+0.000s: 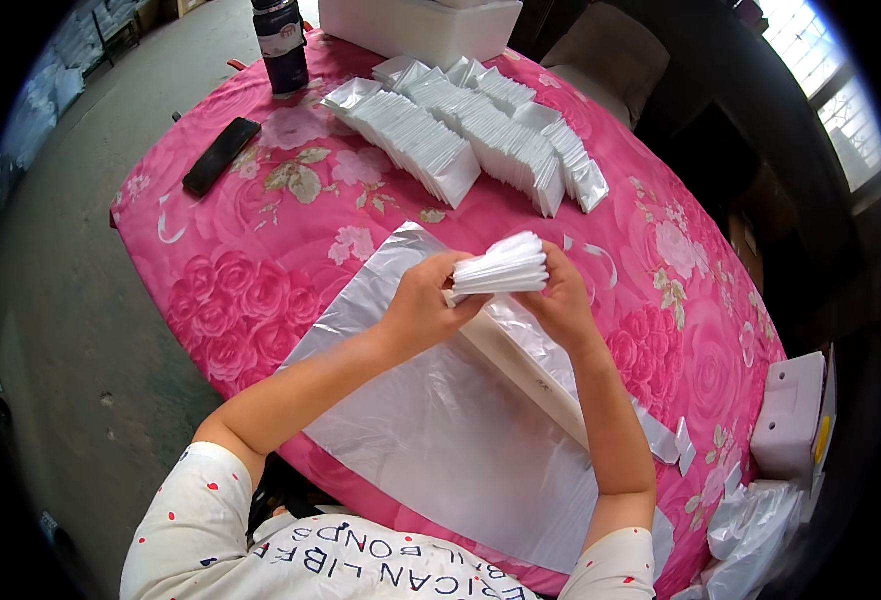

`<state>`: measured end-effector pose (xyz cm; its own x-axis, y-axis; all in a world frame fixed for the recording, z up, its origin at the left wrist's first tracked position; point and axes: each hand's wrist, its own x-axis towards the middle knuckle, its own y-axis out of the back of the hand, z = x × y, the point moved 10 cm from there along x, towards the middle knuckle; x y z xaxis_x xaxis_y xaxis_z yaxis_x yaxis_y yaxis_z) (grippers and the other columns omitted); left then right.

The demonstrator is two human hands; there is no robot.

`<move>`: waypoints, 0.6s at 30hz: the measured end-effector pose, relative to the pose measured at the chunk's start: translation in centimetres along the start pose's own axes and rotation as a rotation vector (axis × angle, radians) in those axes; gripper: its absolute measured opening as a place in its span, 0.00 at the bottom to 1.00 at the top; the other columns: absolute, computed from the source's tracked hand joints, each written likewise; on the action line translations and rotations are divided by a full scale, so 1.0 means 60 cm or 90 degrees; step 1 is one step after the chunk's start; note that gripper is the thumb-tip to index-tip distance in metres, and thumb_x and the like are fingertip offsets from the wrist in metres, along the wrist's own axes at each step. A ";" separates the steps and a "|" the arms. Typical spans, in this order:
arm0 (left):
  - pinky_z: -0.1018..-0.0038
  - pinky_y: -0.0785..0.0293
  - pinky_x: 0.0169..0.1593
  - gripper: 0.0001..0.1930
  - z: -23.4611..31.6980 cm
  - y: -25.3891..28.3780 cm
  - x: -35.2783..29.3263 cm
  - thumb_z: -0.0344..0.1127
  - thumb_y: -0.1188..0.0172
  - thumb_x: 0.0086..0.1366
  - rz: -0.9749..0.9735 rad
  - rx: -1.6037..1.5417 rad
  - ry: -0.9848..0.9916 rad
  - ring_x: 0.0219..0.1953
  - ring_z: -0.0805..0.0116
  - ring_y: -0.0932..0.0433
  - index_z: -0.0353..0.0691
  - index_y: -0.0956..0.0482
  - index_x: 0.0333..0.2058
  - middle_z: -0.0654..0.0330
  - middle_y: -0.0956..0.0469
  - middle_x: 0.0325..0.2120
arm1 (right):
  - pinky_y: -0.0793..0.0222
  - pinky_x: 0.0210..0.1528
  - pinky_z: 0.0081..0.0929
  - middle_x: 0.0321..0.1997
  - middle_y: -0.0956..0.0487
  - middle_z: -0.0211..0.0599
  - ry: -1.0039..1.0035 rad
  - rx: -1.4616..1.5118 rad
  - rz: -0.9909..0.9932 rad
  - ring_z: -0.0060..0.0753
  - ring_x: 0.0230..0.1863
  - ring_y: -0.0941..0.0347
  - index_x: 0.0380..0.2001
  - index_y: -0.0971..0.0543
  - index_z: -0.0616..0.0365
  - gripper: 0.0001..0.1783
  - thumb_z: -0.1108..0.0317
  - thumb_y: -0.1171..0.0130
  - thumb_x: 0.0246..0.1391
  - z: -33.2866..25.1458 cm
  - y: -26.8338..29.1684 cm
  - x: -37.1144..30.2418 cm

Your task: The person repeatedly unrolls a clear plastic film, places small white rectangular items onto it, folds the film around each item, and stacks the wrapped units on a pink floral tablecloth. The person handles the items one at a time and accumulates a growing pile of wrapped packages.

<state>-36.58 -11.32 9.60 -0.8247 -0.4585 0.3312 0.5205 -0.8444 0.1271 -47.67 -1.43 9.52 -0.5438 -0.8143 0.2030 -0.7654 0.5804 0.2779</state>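
My left hand [429,298] and my right hand [564,302] are closed on opposite ends of a small stack of thin white folded packets [502,266], held up over the table. The layers fan out slightly at the top. Below my hands a large translucent plastic sheet [431,430] lies on the table, its near side reaching the front edge. A long, narrow cream-coloured strip [526,378] lies slanted across it, running from under the stack toward my right forearm. Beyond my hands, several rows of similar white packets [411,130] lean tightly together.
A pink floral cloth [251,290] covers the table. On it are a black phone [222,156], a dark bottle [281,48] and a white foam box [421,28]. A pale plastic container [789,415] and clear bags [751,525] stand at the right edge. A chair [609,60] is behind.
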 end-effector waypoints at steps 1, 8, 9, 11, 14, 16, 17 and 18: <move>0.73 0.28 0.40 0.17 -0.012 0.003 0.023 0.31 0.36 0.52 0.001 0.045 0.006 0.36 0.66 0.23 0.33 0.27 0.41 0.55 0.24 0.33 | 0.33 0.48 0.22 0.42 0.24 0.31 -0.009 -0.012 -0.010 0.23 0.43 0.29 0.48 0.30 0.60 0.24 0.75 0.37 0.45 0.010 0.000 0.037; 0.70 0.29 0.41 0.18 -0.152 0.033 0.126 0.32 0.40 0.55 0.094 0.117 0.148 0.37 0.65 0.24 0.32 0.29 0.43 0.52 0.23 0.33 | 0.33 0.47 0.21 0.41 0.23 0.32 -0.079 -0.027 0.007 0.22 0.44 0.29 0.49 0.29 0.61 0.24 0.77 0.39 0.45 0.134 0.005 0.194; 0.69 0.29 0.38 0.17 -0.167 0.041 0.134 0.32 0.40 0.54 0.119 0.103 0.155 0.34 0.61 0.23 0.31 0.29 0.42 0.51 0.23 0.31 | 0.34 0.50 0.26 0.45 0.25 0.41 -0.079 -0.132 0.057 0.31 0.47 0.29 0.50 0.30 0.64 0.27 0.73 0.37 0.44 0.113 0.006 0.194; 0.68 0.29 0.38 0.17 -0.191 0.058 0.143 0.33 0.39 0.54 0.174 0.173 0.155 0.32 0.58 0.23 0.31 0.28 0.40 0.51 0.23 0.30 | 0.36 0.53 0.31 0.49 0.27 0.48 -0.089 -0.254 0.182 0.39 0.51 0.32 0.51 0.32 0.67 0.29 0.70 0.37 0.43 0.137 0.013 0.185; 0.67 0.29 0.38 0.17 -0.203 0.053 0.145 0.35 0.38 0.53 0.189 0.179 0.164 0.33 0.55 0.23 0.30 0.28 0.38 0.49 0.24 0.31 | 0.48 0.62 0.39 0.57 0.39 0.63 -0.098 -0.339 0.171 0.55 0.60 0.43 0.55 0.41 0.76 0.41 0.62 0.38 0.42 0.146 -0.013 0.153; 0.67 0.30 0.40 0.19 -0.192 0.047 0.144 0.36 0.38 0.52 0.166 0.178 0.191 0.37 0.54 0.25 0.29 0.29 0.39 0.46 0.25 0.35 | 0.51 0.63 0.40 0.60 0.42 0.65 -0.070 -0.430 0.123 0.57 0.62 0.47 0.57 0.46 0.77 0.45 0.61 0.39 0.42 0.140 -0.049 0.136; 0.66 0.30 0.42 0.20 -0.186 0.045 0.142 0.36 0.38 0.53 0.145 0.190 0.214 0.40 0.53 0.26 0.28 0.29 0.40 0.44 0.27 0.38 | 0.52 0.64 0.41 0.60 0.44 0.65 -0.070 -0.469 0.105 0.58 0.63 0.49 0.58 0.47 0.77 0.46 0.61 0.38 0.41 0.145 -0.064 0.137; 0.65 0.31 0.44 0.22 -0.184 0.040 0.142 0.37 0.38 0.53 0.122 0.201 0.233 0.44 0.52 0.27 0.28 0.30 0.42 0.42 0.28 0.41 | 0.54 0.65 0.42 0.61 0.45 0.65 -0.068 -0.510 0.091 0.60 0.63 0.50 0.58 0.49 0.77 0.48 0.60 0.38 0.41 0.146 -0.074 0.142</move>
<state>-44.83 -20.30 2.41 -0.7021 -0.7112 0.0346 0.6644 -0.6369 0.3911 -51.92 -11.02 1.78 -0.6781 -0.7049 0.2079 -0.2305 0.4726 0.8506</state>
